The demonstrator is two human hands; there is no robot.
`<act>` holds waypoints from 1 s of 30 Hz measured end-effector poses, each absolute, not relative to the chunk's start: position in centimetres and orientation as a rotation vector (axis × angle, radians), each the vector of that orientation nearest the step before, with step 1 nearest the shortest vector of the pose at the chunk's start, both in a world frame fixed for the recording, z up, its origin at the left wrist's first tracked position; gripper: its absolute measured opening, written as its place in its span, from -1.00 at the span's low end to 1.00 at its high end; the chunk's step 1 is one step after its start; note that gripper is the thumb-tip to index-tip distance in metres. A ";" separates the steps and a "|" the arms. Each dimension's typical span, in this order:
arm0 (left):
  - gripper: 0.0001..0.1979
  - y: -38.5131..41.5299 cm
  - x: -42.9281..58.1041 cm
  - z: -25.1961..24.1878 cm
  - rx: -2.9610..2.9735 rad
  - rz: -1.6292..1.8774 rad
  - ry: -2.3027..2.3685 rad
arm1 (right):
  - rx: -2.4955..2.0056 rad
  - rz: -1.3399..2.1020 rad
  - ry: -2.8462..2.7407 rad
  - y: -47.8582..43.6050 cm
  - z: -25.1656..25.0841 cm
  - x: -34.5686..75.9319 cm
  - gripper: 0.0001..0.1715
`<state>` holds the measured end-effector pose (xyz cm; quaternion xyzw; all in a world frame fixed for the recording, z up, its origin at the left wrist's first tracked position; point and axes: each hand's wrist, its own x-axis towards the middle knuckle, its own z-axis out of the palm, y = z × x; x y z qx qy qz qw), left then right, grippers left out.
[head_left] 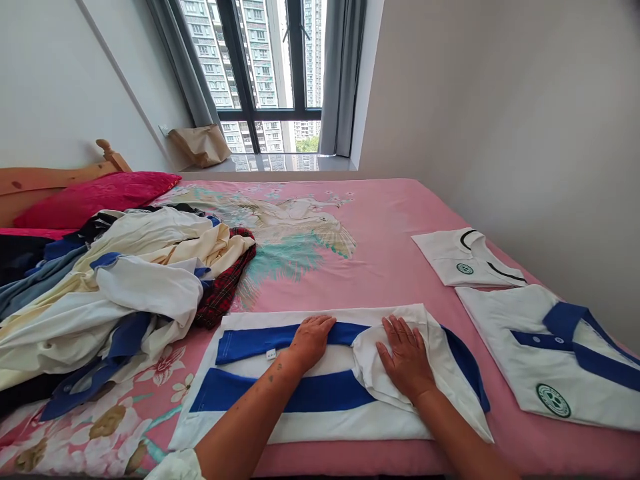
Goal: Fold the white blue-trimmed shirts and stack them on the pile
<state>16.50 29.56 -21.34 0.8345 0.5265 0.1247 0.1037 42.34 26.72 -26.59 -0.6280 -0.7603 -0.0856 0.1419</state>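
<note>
A white shirt with broad blue bands (330,392) lies flat on the bed in front of me, its edges partly folded inward. My left hand (311,341) rests palm down on its upper blue band, fingers stretched out and close together. A small white label (271,355) shows on the shirt left of that hand. My right hand (407,359) lies flat, fingers a little spread, on a white folded-over part (367,363) of the same shirt. Neither hand grips anything; both press on the cloth.
On the left is a heap of loose clothes (145,267) beside a red pillow (105,197). Two folded garments lie at right: a white top (445,257) and a white-and-blue polo shirt (505,373). A paper bag (203,143) stands by the window.
</note>
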 end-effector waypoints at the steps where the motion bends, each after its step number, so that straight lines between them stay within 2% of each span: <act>1: -0.61 29.6 16.7 -21.4 2.430 0.364 1.623 | -1.812 -0.244 -2.197 26.7 -26.6 42.3 -0.40; 6: -0.71 28.9 13.3 -21.1 2.346 0.310 1.827 | -1.801 -0.225 -2.177 26.7 -26.4 42.3 -0.40; 11: -0.43 28.0 13.2 -20.4 2.265 0.168 1.980 | -1.791 -0.199 -2.166 26.7 -26.5 42.4 -0.39; 16: -0.50 28.8 18.6 -20.2 2.403 0.242 1.606 | -1.768 -0.208 -2.162 26.7 -26.9 42.4 -0.38; 19: -0.43 29.2 18.9 -21.0 2.334 0.228 1.613 | -1.764 -0.220 -2.170 26.7 -26.9 42.5 -0.39; 23: -0.33 28.7 11.5 -22.6 2.177 0.113 1.883 | -1.779 -0.225 -2.178 26.7 -26.7 42.3 -0.38; 27: -0.39 27.8 2.3 -23.1 2.031 0.121 2.193 | -1.780 -0.229 -2.175 26.5 -26.8 42.2 -0.39; 30: -0.49 27.2 -0.2 -22.4 2.076 0.227 2.231 | -1.772 -0.228 -2.176 26.6 -27.3 42.5 -0.38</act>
